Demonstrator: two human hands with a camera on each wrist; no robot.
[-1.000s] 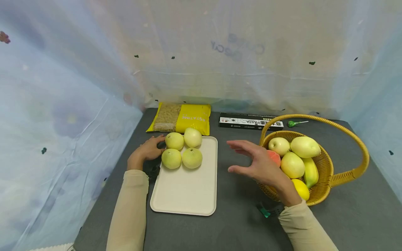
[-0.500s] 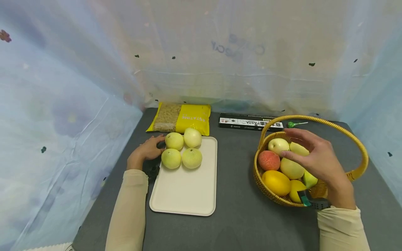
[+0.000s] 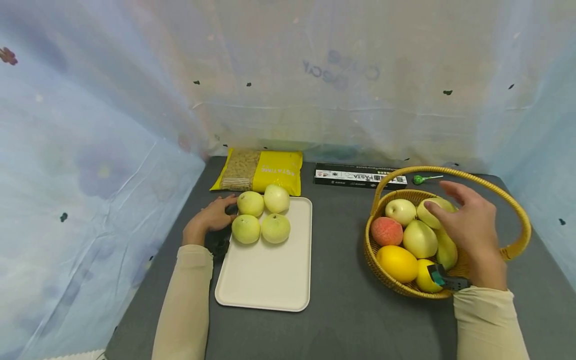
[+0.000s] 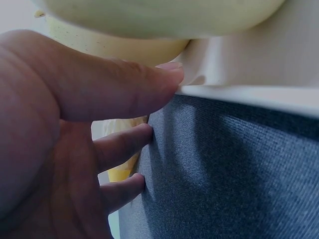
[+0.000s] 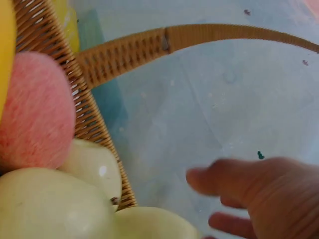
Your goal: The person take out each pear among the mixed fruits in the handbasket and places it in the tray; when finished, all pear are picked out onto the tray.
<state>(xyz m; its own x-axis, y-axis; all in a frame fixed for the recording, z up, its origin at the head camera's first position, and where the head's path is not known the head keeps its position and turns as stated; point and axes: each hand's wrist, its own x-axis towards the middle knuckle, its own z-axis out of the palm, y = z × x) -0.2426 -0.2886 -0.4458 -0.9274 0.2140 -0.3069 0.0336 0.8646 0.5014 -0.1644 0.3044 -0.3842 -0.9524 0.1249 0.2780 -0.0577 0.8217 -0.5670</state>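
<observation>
In the head view my left hand [image 3: 211, 219] is at the left edge of a cream tray [image 3: 270, 285]. Several round pale yellow-green fruits [image 3: 276, 228] stand at the tray's far end. The left wrist view has that thumb [image 4: 124, 87] by the tray rim, fingers apart over the dark cloth. My right hand [image 3: 472, 225] hovers above the right part of a wicker basket [image 3: 382, 272], thumb and fingers spread, holding nothing. Nearest to it is a long pale green fruit [image 3: 429, 215], partly covered by the hand. A banana [image 3: 445, 252] lies below, partly hidden.
The basket also has a peach [image 3: 387, 231], a pale apple [image 3: 401, 212], a round pale fruit [image 3: 420, 240] and yellow fruit [image 3: 397, 264]. Its tall handle [image 3: 450, 172] arches over. Behind lie a yellow pasta bag [image 3: 276, 172], a black pasta box [image 3: 355, 175] and a green-headed stick [image 3: 420, 179].
My right hand has moved right from the basket's left side to over its right part, then slightly farther right, uncovering the peach and yellow fruit. My left hand stays at the tray.
</observation>
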